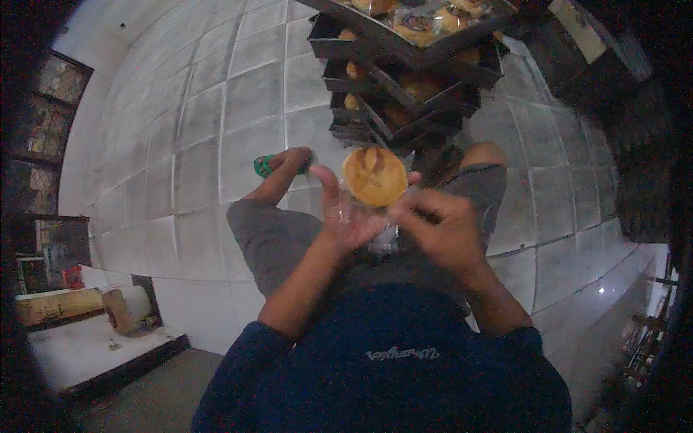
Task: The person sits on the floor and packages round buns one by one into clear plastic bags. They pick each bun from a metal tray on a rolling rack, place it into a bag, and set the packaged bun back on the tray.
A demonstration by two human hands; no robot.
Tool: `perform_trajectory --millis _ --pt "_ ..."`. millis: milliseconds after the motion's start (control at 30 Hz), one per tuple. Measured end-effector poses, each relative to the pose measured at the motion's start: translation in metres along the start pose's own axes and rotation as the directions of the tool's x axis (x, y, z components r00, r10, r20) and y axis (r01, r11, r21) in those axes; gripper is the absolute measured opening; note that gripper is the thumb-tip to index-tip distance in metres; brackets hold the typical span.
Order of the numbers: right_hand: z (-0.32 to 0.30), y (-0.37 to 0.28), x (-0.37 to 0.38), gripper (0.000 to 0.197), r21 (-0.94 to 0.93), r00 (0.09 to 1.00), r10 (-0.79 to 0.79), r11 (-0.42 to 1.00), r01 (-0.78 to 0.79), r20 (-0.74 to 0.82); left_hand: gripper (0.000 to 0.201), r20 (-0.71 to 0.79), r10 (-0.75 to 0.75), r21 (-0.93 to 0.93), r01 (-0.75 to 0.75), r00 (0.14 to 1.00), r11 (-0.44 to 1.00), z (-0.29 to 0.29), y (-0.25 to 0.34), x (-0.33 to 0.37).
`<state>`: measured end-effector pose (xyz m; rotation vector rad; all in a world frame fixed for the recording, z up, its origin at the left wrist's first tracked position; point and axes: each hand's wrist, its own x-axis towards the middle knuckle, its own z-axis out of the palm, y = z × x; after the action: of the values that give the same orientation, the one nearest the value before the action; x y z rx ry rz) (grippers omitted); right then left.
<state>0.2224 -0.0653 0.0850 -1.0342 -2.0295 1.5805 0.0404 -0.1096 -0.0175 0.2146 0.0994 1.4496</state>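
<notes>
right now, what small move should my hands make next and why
Perhaps draw the clear plastic gently snug with the right hand, with the left hand as support: the round golden bun lies over the left palm, loose-looking plastic shows around it, and the right fingers are bunched near its lower-right edge, though blur hides their exact grip.

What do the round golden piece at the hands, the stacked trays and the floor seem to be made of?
Round golden piece: apparently baked dough, given its browned, patterned top; sheen around it suggests clear plastic film, though blurred.
Stacked trays: probably dark metal, judging by thin, straight, dull walls.
Floor: likely ceramic or stone tile, pale grey, with a seam grid.
</notes>
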Motion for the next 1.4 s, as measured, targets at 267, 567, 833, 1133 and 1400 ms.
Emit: perform_trajectory --millis 267,567,833,1133,1400 --pt "0.055 -0.002 -0.009 0.019 -0.596 0.849 -0.518 0.651 0.470 0.103 0.100 -0.280 0.029 0.092 -0.003 0.960 0.996 0.034 0.002 -0.003" --pt "0.019 -0.025 -0.053 0.018 0.065 0.818 -0.475 0.874 0.482 0.325 0.100 -0.274 0.045 -0.188 -0.099 0.961 0.977 0.019 -0.025 0.016" --pt "0.023 0.001 -0.036 0.021 -0.582 0.861 -0.505 0.720 0.378 -0.066 0.101 0.011 -0.105 -0.082 0.106 0.994 0.991 0.050 -0.035 0.032" --pt "-0.061 -0.032 -0.056 0.034 -0.339 0.818 -0.563 0.751 0.567 0.118 0.094 -0.218 -0.213 -0.270 0.151 0.953 0.951 0.068 -0.045 0.023" --pt "-0.080 0.074 -0.092 0.048 -0.071 0.957 0.021 0.997 -0.044 -0.291 0.080 -0.490 -0.157 0.500 0.425 0.857 0.755 0.000 -0.073 -0.002"
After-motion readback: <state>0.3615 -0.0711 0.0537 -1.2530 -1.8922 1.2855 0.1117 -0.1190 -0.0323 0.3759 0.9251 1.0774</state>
